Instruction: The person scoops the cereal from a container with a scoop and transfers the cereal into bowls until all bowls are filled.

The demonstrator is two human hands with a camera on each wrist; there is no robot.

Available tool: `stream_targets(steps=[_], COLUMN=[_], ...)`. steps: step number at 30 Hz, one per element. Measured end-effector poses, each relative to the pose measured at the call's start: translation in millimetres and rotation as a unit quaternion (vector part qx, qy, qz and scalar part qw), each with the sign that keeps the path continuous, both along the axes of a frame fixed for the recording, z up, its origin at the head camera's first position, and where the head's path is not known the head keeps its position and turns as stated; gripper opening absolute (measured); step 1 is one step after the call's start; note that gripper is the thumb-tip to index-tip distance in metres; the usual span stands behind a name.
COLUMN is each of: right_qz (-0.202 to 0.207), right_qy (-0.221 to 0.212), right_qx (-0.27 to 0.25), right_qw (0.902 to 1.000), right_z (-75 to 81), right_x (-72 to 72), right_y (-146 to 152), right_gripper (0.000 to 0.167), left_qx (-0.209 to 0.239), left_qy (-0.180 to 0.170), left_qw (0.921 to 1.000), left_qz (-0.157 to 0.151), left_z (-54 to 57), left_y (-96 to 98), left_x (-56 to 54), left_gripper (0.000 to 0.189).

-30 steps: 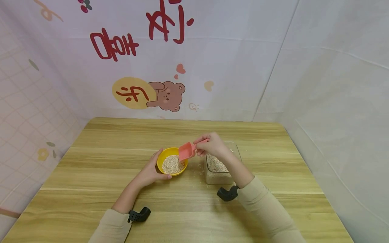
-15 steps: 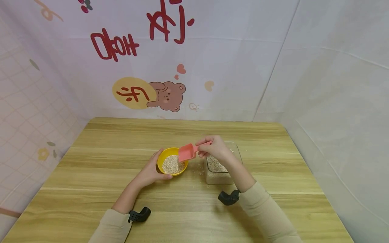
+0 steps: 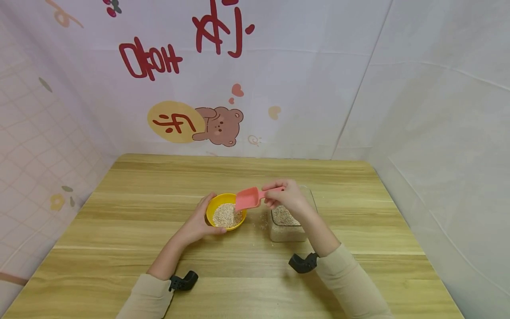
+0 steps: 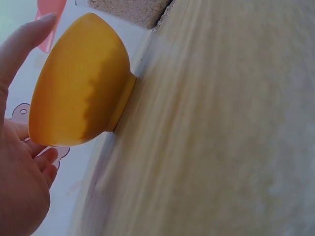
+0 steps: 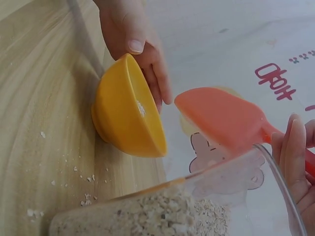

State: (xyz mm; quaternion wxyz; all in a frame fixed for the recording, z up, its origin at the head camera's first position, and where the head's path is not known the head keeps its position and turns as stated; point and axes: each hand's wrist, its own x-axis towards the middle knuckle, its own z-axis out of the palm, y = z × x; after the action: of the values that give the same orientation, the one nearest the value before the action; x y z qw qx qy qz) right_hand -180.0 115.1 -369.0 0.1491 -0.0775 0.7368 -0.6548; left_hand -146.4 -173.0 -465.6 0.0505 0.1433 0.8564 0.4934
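A yellow bowl [image 3: 214,205] stands on the table, partly filled with oat flakes [image 3: 225,216]. My left hand [image 3: 198,225] holds it from the left, thumb along the near rim and fingers round the far side. In the left wrist view the bowl's outer wall [image 4: 78,83] shows beside the thumb [image 4: 22,44]. My right hand [image 3: 290,197] pinches the handle of a pink scoop [image 3: 248,199], whose front edge overlaps the bowl's right rim in the head view. From the right wrist camera, the scoop [image 5: 221,115] appears tilted above the bowl [image 5: 123,110].
A clear square container [image 3: 287,234] of oat flakes stands to the right, beneath my right forearm. Loose flakes [image 3: 263,221] lie on the wooden table [image 3: 239,283] between bowl and container. Black camera mounts [image 3: 184,281] sit on both wrists. Printed white cloth [image 3: 303,79] hangs behind.
My right hand has drifted right with the scoop, its blade shifting toward the bowl's right edge and turning a little. The left hand and bowl stay in place.
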Motion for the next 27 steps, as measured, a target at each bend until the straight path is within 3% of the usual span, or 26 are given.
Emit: stream_targets(steps=[13,27], right_qz=[-0.043,-0.047], right_qy=[0.001,0.024], right_qx=[-0.033,-0.059], right_qw=[0.9986,0.9969], right_z=[4.1,6.8], right_x=[10.9,18.0], right_y=[11.5,24.5], right_gripper=[0.027,0.024], left_qx=[0.008,0.009], left_qy=[0.008,0.011], left_qw=[0.9999,0.9999], left_qz=[0.005,0.005], left_z=[14.9,27.9], left_y=[5.0,13.6], left_x=[2.7,5.5], left_gripper=[0.115,0.115])
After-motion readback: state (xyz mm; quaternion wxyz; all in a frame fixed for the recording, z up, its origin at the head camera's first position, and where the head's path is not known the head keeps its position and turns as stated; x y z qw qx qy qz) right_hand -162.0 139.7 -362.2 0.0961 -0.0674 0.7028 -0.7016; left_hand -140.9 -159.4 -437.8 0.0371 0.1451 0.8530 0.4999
